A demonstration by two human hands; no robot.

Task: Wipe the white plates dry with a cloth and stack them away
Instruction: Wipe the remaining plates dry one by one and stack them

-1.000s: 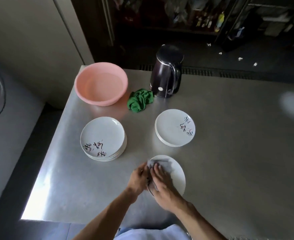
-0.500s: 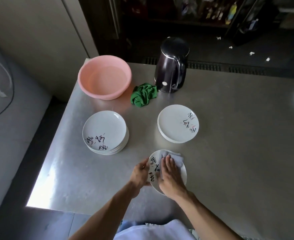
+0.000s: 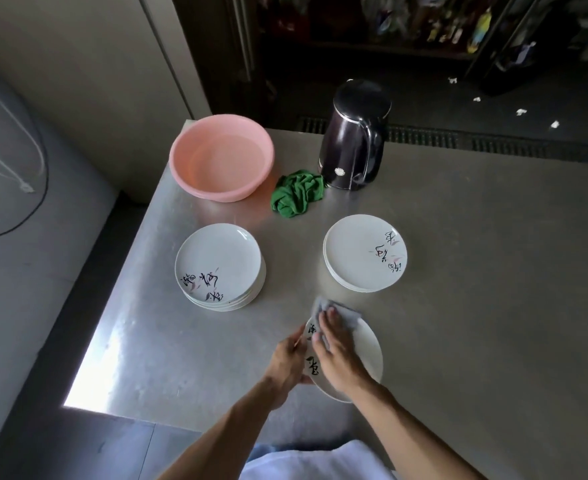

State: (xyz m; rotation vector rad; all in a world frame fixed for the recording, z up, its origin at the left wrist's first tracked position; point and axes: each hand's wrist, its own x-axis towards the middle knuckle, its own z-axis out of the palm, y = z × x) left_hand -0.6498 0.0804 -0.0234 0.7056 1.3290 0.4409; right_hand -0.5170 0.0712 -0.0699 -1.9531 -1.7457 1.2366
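Observation:
A white plate [image 3: 367,351] with black brush lettering sits near the table's front edge. My left hand [image 3: 287,363] grips its left rim. My right hand [image 3: 337,351] lies flat on it, pressing a grey cloth [image 3: 346,313] against the plate's far part with straight fingers. A stack of several white plates [image 3: 218,266] stands to the left. A lower stack of white plates [image 3: 365,252] stands to the right, further back.
On the steel table [image 3: 476,306], a pink basin [image 3: 221,155] holding water stands at the back left corner. A crumpled green cloth [image 3: 297,194] lies beside a dark electric kettle [image 3: 354,135]. The table's left edge drops to the floor.
My right hand slid the grey cloth from the plate's left side toward its far edge, uncovering the black lettering. My left hand stayed on the rim.

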